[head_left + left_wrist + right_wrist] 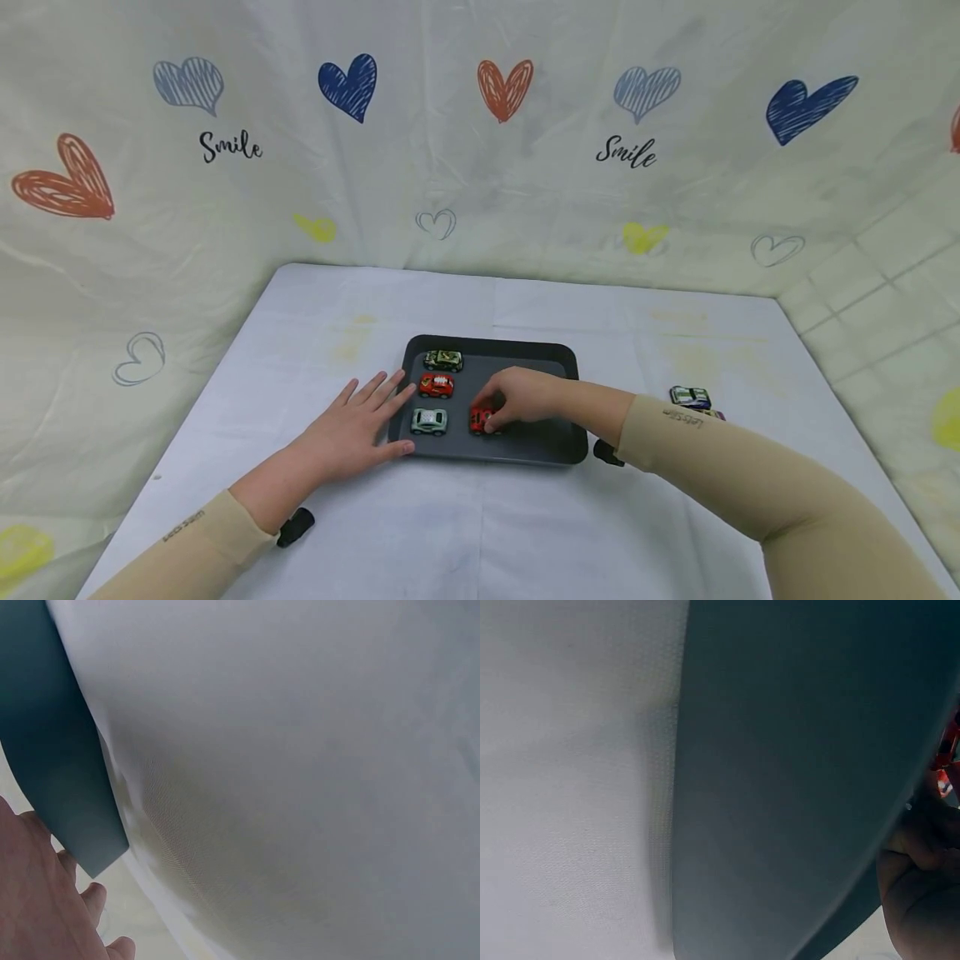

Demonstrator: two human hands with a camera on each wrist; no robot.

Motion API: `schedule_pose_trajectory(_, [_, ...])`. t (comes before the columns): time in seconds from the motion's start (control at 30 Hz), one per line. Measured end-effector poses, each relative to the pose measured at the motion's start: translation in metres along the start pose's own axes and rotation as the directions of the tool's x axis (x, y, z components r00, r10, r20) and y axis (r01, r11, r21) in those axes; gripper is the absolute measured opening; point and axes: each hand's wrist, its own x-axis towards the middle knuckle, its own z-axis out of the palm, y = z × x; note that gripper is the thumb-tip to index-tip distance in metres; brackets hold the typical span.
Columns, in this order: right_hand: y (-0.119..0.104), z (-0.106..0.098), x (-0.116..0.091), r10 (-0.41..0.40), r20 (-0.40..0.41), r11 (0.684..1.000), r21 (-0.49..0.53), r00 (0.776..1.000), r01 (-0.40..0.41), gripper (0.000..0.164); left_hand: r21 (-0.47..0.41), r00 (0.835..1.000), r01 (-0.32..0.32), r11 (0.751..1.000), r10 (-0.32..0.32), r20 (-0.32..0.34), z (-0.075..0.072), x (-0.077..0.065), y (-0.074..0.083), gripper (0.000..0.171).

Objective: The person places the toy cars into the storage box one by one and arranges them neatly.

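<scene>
My right hand (519, 395) pinches a red toy car (478, 419) low over the middle of the dark grey tray (517, 450). In the right wrist view the tray wall hides most of that car, and only a red bit of it shows beside the fingers. My left hand (358, 425) lies with fingers spread at the tray's left rim, thumb by the near corner. Three toy cars stand in a column along the tray's left side: a camouflage one (443, 360) at the back, a red one (437, 385) and a pale green one (429, 422) nearest me.
Right of the tray, a white-and-green toy car (689, 397) sits on the white table (420, 533), with another car (711, 413) partly hidden behind my right sleeve. A pale curtain with printed hearts hangs behind the table. Black camera pieces are strapped at both wrists.
</scene>
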Motion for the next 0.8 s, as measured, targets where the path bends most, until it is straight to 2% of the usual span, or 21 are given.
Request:
schedule_pose_trajectory(0.33, [-0.0035,0.0033,0.0045,-0.023,0.000,0.997,-0.070,1.000,0.023,0.040,-0.011,0.999,0.027,1.000,-0.027,0.018,0.0004,0.0004,0.0013,0.085])
schedule_pose_trajectory(0.8, [-0.0050,-0.0033,0.0010,-0.046,-0.011,0.998,-0.049,0.999,0.046,0.042,-0.008,1.000,0.020,1.000,-0.020,0.012,0.0012,0.0004,0.0011,0.086])
